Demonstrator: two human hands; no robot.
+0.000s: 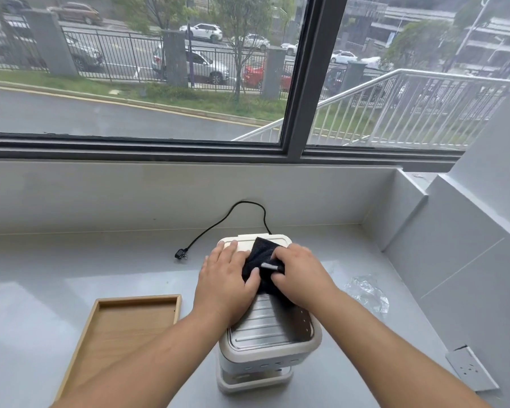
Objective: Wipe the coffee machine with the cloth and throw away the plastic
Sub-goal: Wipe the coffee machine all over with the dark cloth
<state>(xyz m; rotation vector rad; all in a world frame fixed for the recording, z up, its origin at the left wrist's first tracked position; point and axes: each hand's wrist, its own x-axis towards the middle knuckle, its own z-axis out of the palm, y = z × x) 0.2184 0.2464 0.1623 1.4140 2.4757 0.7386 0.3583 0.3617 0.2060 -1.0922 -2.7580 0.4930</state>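
Note:
A cream coffee machine (265,343) with a ribbed steel top plate stands on the grey counter, seen from above. A black cloth (262,254) lies on its top. My left hand (227,275) lies flat on the machine's top, its thumb on the cloth's left edge. My right hand (299,272) has its fingers curled over the cloth, pressing it onto the top. A crumpled piece of clear plastic (367,291) lies on the counter to the right of the machine, apart from both hands.
A shallow wooden tray (95,331) sits left of the machine. The machine's black cord and plug (179,254) trail to the back left. A wall socket (470,369) is at the lower right wall. A large window spans the back.

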